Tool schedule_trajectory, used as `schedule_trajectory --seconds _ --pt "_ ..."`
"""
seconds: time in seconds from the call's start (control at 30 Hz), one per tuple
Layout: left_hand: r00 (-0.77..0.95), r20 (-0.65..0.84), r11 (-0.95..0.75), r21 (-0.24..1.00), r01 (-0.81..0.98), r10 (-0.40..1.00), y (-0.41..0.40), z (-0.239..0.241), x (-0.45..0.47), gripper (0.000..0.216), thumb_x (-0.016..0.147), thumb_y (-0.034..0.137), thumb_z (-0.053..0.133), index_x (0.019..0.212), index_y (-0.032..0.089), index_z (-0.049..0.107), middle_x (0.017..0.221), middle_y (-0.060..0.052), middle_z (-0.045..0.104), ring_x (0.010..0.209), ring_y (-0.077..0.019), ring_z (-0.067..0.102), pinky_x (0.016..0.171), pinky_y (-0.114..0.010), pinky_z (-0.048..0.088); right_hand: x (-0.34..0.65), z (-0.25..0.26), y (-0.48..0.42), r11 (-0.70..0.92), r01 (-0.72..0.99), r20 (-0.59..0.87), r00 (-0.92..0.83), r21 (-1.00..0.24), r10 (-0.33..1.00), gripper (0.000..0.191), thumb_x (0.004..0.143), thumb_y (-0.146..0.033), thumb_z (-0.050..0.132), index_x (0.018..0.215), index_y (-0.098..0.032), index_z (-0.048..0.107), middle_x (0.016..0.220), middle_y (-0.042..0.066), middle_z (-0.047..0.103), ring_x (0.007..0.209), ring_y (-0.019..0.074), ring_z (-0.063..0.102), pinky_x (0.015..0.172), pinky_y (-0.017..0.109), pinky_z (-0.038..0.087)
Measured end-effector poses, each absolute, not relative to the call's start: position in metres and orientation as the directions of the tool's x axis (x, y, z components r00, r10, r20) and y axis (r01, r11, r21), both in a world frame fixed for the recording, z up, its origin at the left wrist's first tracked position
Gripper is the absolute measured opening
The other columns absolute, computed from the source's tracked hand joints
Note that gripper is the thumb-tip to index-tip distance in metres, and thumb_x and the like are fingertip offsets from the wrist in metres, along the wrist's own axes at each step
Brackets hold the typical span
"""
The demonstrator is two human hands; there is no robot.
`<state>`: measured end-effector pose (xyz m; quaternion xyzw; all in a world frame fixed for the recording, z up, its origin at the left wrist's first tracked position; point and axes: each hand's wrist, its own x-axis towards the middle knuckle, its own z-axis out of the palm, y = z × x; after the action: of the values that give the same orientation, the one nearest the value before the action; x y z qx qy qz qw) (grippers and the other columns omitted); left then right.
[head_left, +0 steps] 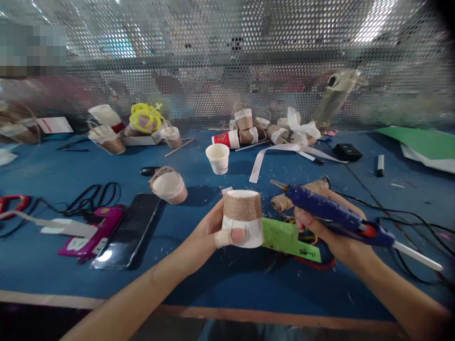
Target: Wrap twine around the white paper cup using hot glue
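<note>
Head view: at far left a pink case [93,235] and a dark phone [128,230] lie flat on the blue table [213,279]. The left hand [209,234] closes round an upturned paper cup [242,218], thumb across its bare white band, twine covering the upper part. A green card [286,238] lies just beside the cup, with a twine roll [283,201] behind it. The right hand [329,234] is wrapped round a blue glue gun [330,213], its nozzle near the cup but apart. Bare table lies beneath both forearms down to the front edge; black cables [408,215] crowd the right.
</note>
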<state>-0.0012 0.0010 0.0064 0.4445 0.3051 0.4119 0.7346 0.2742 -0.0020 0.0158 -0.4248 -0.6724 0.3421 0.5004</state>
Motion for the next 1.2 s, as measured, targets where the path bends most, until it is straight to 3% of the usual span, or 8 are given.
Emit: schedule_trajectory --seconds 0.13,0.27,0.37,0.5,0.6,0.77,0.93,1.2 --pt "0.447 -0.131 0.313 0.878 -0.363 0.885 -0.001 0.009 -0.001 0.053 0.077 0.041 0.085 0.126 0.026 0.073 0.123 -0.007 0.076 0.109 -0.0273 0.069 0.093 -0.034 0.052 0.271 0.013 -0.006 0.442 0.247 0.397 -0.212 -0.862 0.893 0.009 0.092 -0.022 0.075 0.089 -0.027 0.068 0.074 -0.002 0.069 0.063 0.0153 0.064 0.059 0.029 0.051" --pt "0.487 -0.127 0.368 0.819 -0.440 0.864 0.000 0.010 0.002 0.044 0.080 0.038 0.082 0.122 0.024 0.076 0.117 -0.006 0.078 0.103 -0.0251 0.071 0.091 -0.033 0.053 0.257 0.011 -0.008 0.429 0.154 0.400 -0.186 -0.890 0.897 0.012 0.089 -0.022 0.078 0.092 -0.027 0.068 0.093 0.001 0.075 0.088 0.0223 0.073 0.083 0.037 0.058" --pt "0.463 -0.123 0.369 0.789 -0.491 0.878 0.005 0.012 0.005 0.039 0.082 0.039 0.081 0.115 0.019 0.079 0.109 -0.008 0.079 0.098 -0.0242 0.072 0.089 -0.032 0.055 0.252 0.008 -0.008 0.431 0.173 0.391 -0.222 -0.886 0.893 0.009 0.089 -0.023 0.078 0.092 -0.027 0.070 0.091 0.001 0.074 0.085 0.0215 0.072 0.073 0.033 0.056" --pt "0.250 -0.091 0.222 0.795 -0.565 0.964 0.008 0.020 0.003 0.029 0.085 0.037 0.077 0.101 0.013 0.081 0.099 -0.011 0.078 0.094 -0.0251 0.072 0.086 -0.034 0.059 0.257 0.005 -0.007 0.411 0.218 0.384 -0.156 -0.885 0.910 0.011 0.090 -0.026 0.078 0.088 -0.025 0.067 0.082 -0.001 0.070 0.072 0.0178 0.068 0.066 0.031 0.052" --pt "0.148 -0.065 0.139 0.810 -0.570 0.987 0.008 0.024 0.001 0.031 0.084 0.036 0.078 0.108 0.016 0.078 0.109 -0.010 0.078 0.095 -0.0258 0.072 0.080 -0.035 0.061 0.261 0.007 -0.006 0.347 0.219 0.316 -0.164 -0.912 0.935 0.013 0.091 -0.029 0.077 0.088 -0.025 0.064 0.075 -0.003 0.067 0.061 0.0149 0.067 0.062 0.030 0.053" --pt "0.243 -0.084 0.210 0.805 -0.555 0.966 0.005 0.021 0.004 0.048 0.087 0.034 0.074 0.133 0.020 0.068 0.120 -0.010 0.077 0.102 -0.0258 0.072 0.088 -0.036 0.059 0.259 0.016 -0.006 0.376 0.314 0.328 -0.195 -0.872 0.924 0.022 0.090 -0.025 0.073 0.074 -0.024 0.058 0.060 -0.005 0.058 0.051 0.0125 0.055 0.051 0.028 0.044" --pt "0.342 -0.038 0.233 0.801 -0.551 0.939 0.002 0.016 0.003 0.062 0.087 0.036 0.077 0.146 0.030 0.059 0.127 -0.004 0.077 0.109 -0.0233 0.073 0.099 -0.033 0.056 0.260 0.014 -0.009 0.428 0.265 0.379 -0.217 -0.864 0.900 0.022 0.089 -0.021 0.071 0.074 -0.024 0.055 0.063 -0.006 0.054 0.054 0.0119 0.048 0.051 0.028 0.038" --pt "0.382 -0.007 0.198 0.864 -0.463 0.924 -0.003 0.010 0.000 0.072 0.084 0.036 0.081 0.150 0.036 0.054 0.131 -0.004 0.073 0.114 -0.0245 0.070 0.098 -0.033 0.056 0.266 0.006 -0.013 0.503 0.200 0.415 -0.357 -0.841 0.837 0.021 0.089 -0.013 0.066 0.080 -0.025 0.051 0.072 -0.003 0.051 0.061 0.0136 0.046 0.056 0.030 0.037"
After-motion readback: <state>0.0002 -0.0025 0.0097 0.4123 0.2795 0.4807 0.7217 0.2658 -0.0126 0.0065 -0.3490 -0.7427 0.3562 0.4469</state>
